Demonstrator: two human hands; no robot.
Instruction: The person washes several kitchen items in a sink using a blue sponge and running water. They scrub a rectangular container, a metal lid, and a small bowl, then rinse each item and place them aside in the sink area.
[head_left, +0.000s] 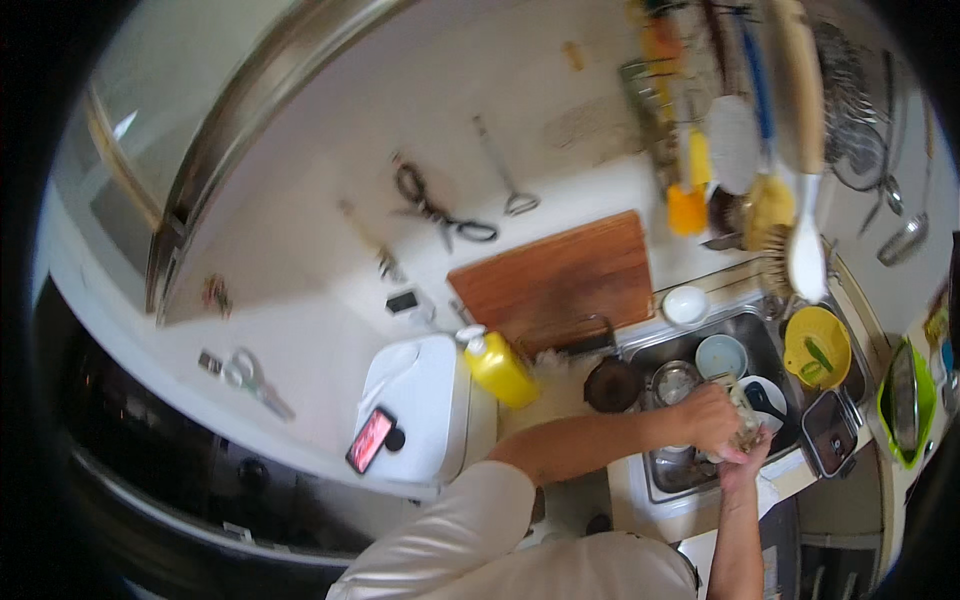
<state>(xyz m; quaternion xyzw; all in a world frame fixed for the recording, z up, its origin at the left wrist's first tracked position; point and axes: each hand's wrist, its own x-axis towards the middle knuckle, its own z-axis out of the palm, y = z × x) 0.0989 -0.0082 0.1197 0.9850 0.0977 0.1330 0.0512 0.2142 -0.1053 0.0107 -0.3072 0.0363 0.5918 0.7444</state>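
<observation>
Over the metal sink (679, 491), my left hand (709, 420) and my right hand (742, 463) close together on a pale, mottled, blurred item (739, 431). What it is, I cannot tell. My left hand covers its left side, and my right hand grips it from below. Just beyond the hands lies a white dish (759, 396) with a dark-handled utensil (761, 397) on it. A metal bowl (675, 381) and a light blue bowl (721, 357) are also in the sink. A yellow colander (831, 337) with green vegetable pieces (816, 358) stands at the right.
A clear rectangular container (829, 433) sits at the sink's right edge. Left of the sink are a dark round pot (613, 384), a yellow pump bottle (501, 369) and a wooden cutting board (559, 281). A long-handled brush (806, 225) hangs above. A phone (370, 440) lies on a white lid.
</observation>
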